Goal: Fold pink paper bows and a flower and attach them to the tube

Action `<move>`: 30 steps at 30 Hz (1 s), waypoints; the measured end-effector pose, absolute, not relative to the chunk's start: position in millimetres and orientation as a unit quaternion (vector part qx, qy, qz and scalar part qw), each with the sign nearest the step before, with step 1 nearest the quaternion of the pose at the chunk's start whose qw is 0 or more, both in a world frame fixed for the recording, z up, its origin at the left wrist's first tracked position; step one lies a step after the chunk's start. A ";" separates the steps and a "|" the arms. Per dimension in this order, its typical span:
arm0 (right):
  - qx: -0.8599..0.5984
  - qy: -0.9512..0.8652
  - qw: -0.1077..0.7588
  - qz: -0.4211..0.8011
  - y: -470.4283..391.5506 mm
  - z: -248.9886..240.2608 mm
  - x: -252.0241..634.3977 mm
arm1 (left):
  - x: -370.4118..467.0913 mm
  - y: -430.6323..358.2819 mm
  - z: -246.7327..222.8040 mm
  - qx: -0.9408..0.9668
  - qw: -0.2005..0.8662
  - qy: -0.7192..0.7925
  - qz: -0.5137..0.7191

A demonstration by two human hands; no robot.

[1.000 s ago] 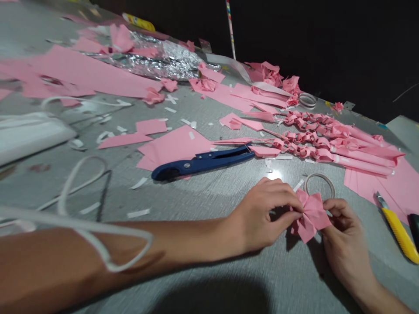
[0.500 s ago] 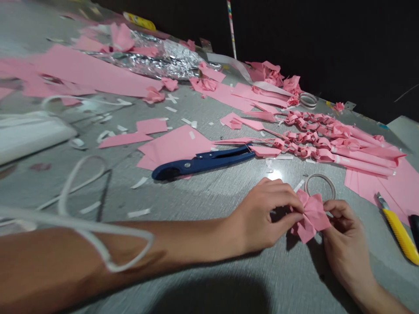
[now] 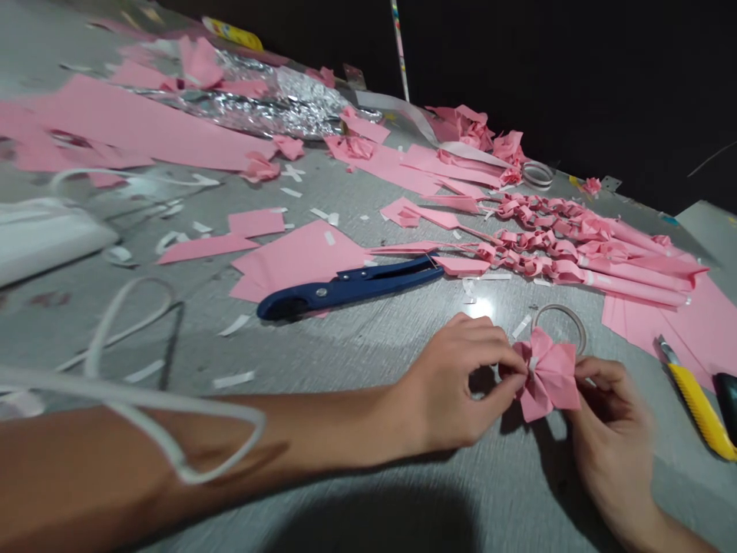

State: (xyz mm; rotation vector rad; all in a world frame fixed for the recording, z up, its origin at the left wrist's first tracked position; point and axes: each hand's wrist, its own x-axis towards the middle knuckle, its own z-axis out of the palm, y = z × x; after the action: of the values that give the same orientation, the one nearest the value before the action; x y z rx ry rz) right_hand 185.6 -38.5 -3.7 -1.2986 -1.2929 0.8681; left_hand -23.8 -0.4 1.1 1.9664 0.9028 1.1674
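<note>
A pink paper flower point(image 3: 548, 378) with pointed petals is held between my two hands, just above the grey table. My left hand point(image 3: 461, 384) pinches it near its centre with thumb and forefinger, beside a small whitish strip. On the other side, my right hand point(image 3: 611, 426) grips the edge of a petal between thumb and finger. Behind the flower lies a roll of clear tape point(image 3: 581, 326), partly covered by it. Blue-handled scissors point(image 3: 345, 288) rest to the left on pink paper sheets point(image 3: 299, 253).
Pink paper chains point(image 3: 541, 257) joined to rolled paper tubes lie behind my hands. At the right is a yellow cutter knife point(image 3: 699, 411). White cord point(image 3: 173, 411) loops over my left forearm. Crumpled foil point(image 3: 288, 100), a glue tube point(image 3: 233, 33) and another tape roll point(image 3: 537, 175) sit farther back.
The flower has turned slightly in my fingers, so its centre and a whitish strip show more. Both hands keep their hold. The whole view has shifted a little.
</note>
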 end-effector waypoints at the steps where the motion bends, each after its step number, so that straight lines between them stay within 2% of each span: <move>1: -0.541 -0.547 0.531 0.353 -39.5 -3.0 184.8 | -23.4 -0.5 1.2 0.754 0.332 0.345 0.449; 30: -0.518 -0.610 0.537 0.267 -44.9 0.8 174.0 | -18.3 -1.7 -1.1 0.764 0.290 0.364 0.447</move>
State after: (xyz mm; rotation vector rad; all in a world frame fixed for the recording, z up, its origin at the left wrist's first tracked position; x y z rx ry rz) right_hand 174.0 -44.9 0.8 -1.2319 -1.4512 0.6358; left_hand -18.3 -1.7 -1.1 2.0382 0.9710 1.1929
